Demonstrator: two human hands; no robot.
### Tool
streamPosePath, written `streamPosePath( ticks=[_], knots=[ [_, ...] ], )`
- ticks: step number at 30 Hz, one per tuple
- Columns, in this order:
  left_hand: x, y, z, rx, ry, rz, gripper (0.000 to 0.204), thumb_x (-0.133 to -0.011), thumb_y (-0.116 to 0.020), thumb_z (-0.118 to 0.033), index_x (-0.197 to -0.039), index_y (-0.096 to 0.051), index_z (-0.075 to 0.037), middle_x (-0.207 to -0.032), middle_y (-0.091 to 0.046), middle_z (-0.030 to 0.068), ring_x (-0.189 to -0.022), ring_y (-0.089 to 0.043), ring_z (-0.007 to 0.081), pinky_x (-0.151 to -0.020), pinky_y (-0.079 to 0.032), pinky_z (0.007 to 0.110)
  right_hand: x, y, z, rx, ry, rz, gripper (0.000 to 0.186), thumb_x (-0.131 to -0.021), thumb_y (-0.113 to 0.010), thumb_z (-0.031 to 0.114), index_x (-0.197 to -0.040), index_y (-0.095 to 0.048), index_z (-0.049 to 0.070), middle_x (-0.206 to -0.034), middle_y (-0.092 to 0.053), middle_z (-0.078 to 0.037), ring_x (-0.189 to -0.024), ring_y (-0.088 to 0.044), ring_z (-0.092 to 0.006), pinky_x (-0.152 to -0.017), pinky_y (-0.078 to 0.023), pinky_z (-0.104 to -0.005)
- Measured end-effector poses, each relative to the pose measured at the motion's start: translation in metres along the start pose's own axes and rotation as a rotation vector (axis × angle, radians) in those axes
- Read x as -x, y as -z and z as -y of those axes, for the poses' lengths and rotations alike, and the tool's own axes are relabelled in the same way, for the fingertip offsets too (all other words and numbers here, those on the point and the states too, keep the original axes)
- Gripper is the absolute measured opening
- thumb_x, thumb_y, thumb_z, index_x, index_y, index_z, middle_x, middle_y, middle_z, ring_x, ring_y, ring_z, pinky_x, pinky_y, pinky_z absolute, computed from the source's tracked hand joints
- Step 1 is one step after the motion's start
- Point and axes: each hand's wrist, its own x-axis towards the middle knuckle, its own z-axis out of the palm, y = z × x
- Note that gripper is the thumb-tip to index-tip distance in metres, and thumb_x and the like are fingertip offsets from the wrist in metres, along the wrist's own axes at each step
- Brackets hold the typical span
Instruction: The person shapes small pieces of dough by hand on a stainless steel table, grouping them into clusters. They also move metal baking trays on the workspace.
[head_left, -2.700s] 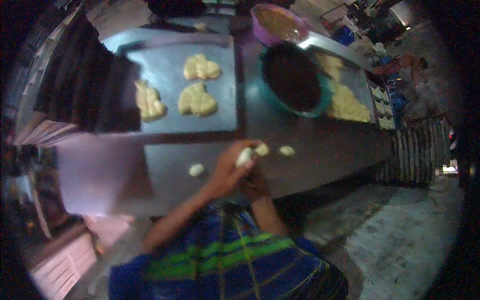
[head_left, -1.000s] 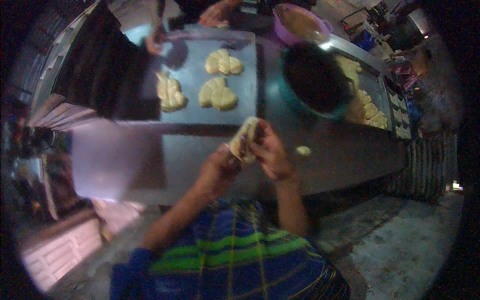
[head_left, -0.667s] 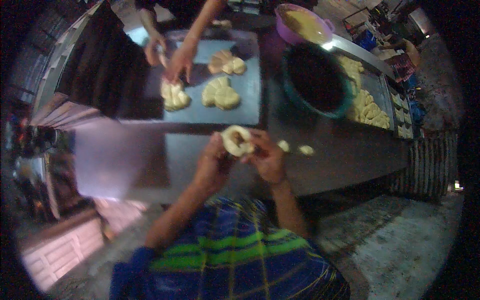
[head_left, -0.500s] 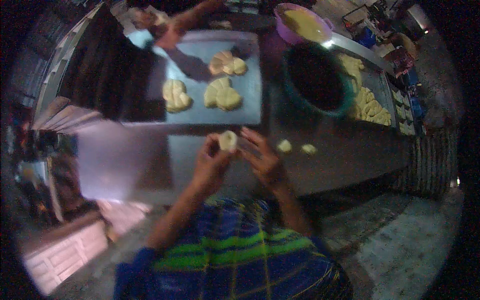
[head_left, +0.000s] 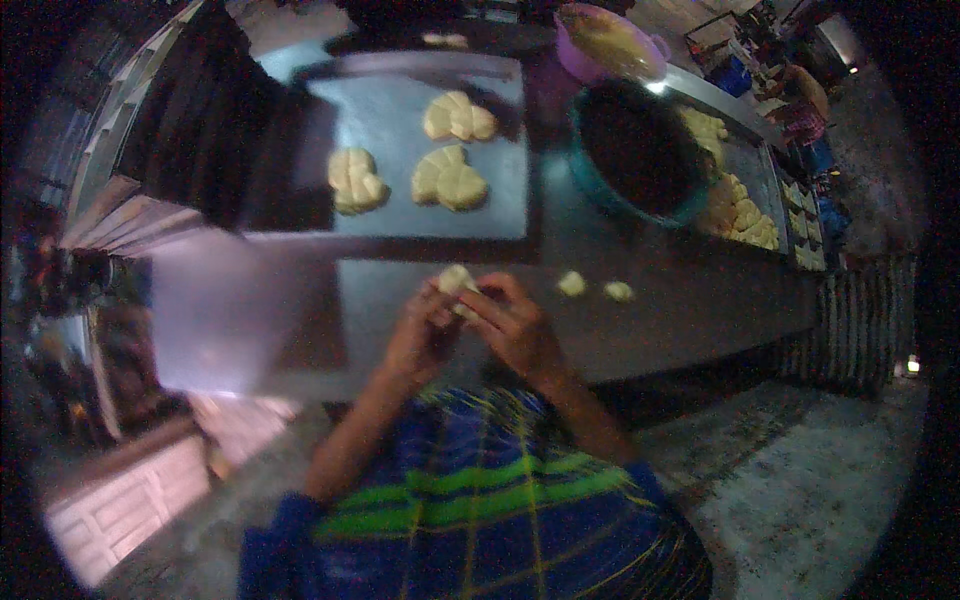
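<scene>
A small piece of pale dough (head_left: 455, 279) is held up between my two hands, over the near part of the table. My left hand (head_left: 424, 325) is closed around its left side. My right hand (head_left: 512, 322) has its fingers bent in on the dough from the right, covering part of it. To the right of my hands, two small dough pieces (head_left: 571, 284) lie apart on the table. Beyond my hands, a metal baking tray (head_left: 400, 222) carries three shaped dough pieces (head_left: 450, 179) with cut, lobed edges.
A dark, teal-rimmed basin (head_left: 583, 172) stands right of the tray, with a purple basin (head_left: 580, 62) behind it. Farther right, another tray holds more dough (head_left: 750, 222). A dark stack (head_left: 190, 130) rises at the left. Another person (head_left: 803, 100) is at the far right.
My right hand has come in onto the dough, its fingers now against it. Another person's arm, over the tray's far left earlier, is gone from view.
</scene>
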Motion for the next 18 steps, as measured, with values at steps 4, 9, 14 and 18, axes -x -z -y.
streamPosePath(
  ticks=[4, 9, 14, 18],
  knots=[
    [-0.01, 0.027, 0.014, -0.082, -0.015, -0.023, 0.029, -0.088, -0.062, -0.016, -0.114, -0.054, -0.007, -0.102, -0.062, 0.005, -0.09, -0.062, 0.0168, -0.079, -0.052, 0.033, 0.008, 0.002, -0.018, 0.095, 0.058, 0.054, 0.041, -0.078, -0.07, 0.005, -0.119, -0.062, 0.006, -0.108, -0.059, -0.013, -0.098, -0.062, -0.0305, -0.083, -0.054, -0.0383],
    [-0.003, 0.019, 0.0, -0.487, -0.129, -0.015, 0.023, -0.085, -0.06, -0.006, -0.108, -0.06, -0.003, -0.101, -0.064, 0.0074, -0.087, -0.063, 0.0175, -0.079, -0.051, 0.033, -0.024, 0.038, 0.001, 0.076, -0.001, -0.03, 0.03, -0.078, -0.07, 0.008, -0.108, -0.067, 0.007, -0.096, -0.063, -0.012, -0.09, -0.064, -0.0303, -0.075, -0.055, -0.0386],
    [0.002, 0.008, -0.025, -0.594, -0.05, 0.095, 0.021, -0.09, -0.061, -0.016, -0.104, -0.063, -0.001, -0.097, -0.066, 0.0078, -0.091, -0.063, 0.0177, -0.082, -0.051, 0.033, -0.033, 0.05, -0.033, -0.057, 0.087, 0.278, 0.024, -0.077, -0.071, 0.01, -0.101, -0.069, 0.008, -0.093, -0.063, -0.01, -0.086, -0.064, -0.0301, -0.072, -0.054, -0.0389],
    [-0.005, 0.012, -0.038, -0.408, 0.148, 0.068, 0.033, -0.094, -0.061, -0.033, -0.107, -0.063, -0.003, -0.101, -0.066, 0.0073, -0.095, -0.063, 0.0191, -0.085, -0.052, 0.034, -0.034, 0.049, -0.034, 0.075, 0.315, 0.198, 0.031, -0.076, -0.07, 0.01, -0.107, -0.068, 0.009, -0.099, -0.064, -0.009, -0.085, -0.065, -0.0289, -0.072, -0.055, -0.0387]
  ],
)
